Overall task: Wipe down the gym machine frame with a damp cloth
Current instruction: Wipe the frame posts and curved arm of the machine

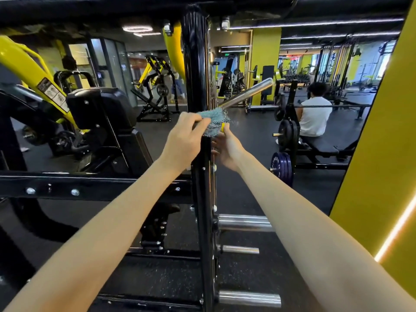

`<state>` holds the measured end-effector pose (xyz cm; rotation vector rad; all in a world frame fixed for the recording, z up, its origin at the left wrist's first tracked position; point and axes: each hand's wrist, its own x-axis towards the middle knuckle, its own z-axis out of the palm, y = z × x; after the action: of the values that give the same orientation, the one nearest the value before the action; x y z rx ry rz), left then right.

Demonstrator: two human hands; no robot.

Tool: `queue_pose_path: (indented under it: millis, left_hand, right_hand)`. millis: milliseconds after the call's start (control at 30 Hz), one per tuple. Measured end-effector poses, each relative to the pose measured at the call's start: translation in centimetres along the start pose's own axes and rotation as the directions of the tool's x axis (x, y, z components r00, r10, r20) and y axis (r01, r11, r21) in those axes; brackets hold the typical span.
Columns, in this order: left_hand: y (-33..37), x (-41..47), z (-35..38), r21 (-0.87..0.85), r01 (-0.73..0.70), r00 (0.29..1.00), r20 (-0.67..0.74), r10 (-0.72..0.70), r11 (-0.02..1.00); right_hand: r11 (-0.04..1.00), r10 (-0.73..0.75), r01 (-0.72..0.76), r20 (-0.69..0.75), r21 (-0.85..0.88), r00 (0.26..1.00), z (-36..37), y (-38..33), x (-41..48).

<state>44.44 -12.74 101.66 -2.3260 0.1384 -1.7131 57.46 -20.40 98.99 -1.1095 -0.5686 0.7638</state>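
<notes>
Left hand (185,140) grips the bunched cloth (213,121) against the black upright post (194,64) at frame centre. Right hand (227,149) sits just beside the post; its grip cannot be determined. Spread the cloth flat, press firmly, and stroke down the post.

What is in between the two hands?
In the head view, the black post of the machine frame stands between the left hand and the right hand. The left hand grips the blue cloth against it.
</notes>
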Motion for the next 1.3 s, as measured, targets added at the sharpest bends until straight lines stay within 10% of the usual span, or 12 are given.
queue_pose_path:
  millis: [133, 300, 467, 667, 867, 1067, 1300]
  left_hand:
    - [0.7, -6.0, 1.3, -0.038, -0.088, 0.985, 0.149, 0.093, 0.995]
    - [0.5, -8.2, 0.4, -0.099, -0.325, 0.793, 0.513, 0.329, 0.940]
    - [-0.4, -5.2, 0.2, -0.066, -0.197, 0.953, 0.222, 0.207, 0.978]
    - [1.4, -11.4, 1.8, -0.167, -0.329, 0.838, 0.402, 0.369, 0.929]
    - [1.2, -7.2, 1.4, -0.106, -0.056, 0.985, 0.155, 0.072, 0.993]
    - [1.9, -9.5, 1.4, -0.072, -0.373, 0.844, 0.387, 0.371, 0.925]
    - [1.9, -8.2, 1.0, -0.031, -0.143, 0.964, 0.222, 0.146, 0.989]
  right_hand:
    - [0.999, 0.044, -0.044, 0.026, -0.028, 0.999, -1.0, 0.5, 0.3]
    - [0.985, 0.089, -0.092, -0.029, -0.143, 0.996, -1.4, 3.0, -1.0]
    - [0.993, 0.085, -0.088, -0.042, -0.079, 0.995, -1.3, 3.9, -1.3]
    - [0.987, 0.049, -0.060, -0.073, -0.151, 0.996, -1.7, 3.5, -1.3]
    - [0.993, 0.077, -0.084, -0.083, -0.082, 0.994, -1.6, 4.3, -0.9]
    - [0.982, 0.045, -0.065, -0.115, -0.177, 0.992, -1.8, 3.9, -1.5]
    - [0.988, 0.088, -0.099, -0.095, -0.115, 0.992, -1.6, 3.7, -1.1]
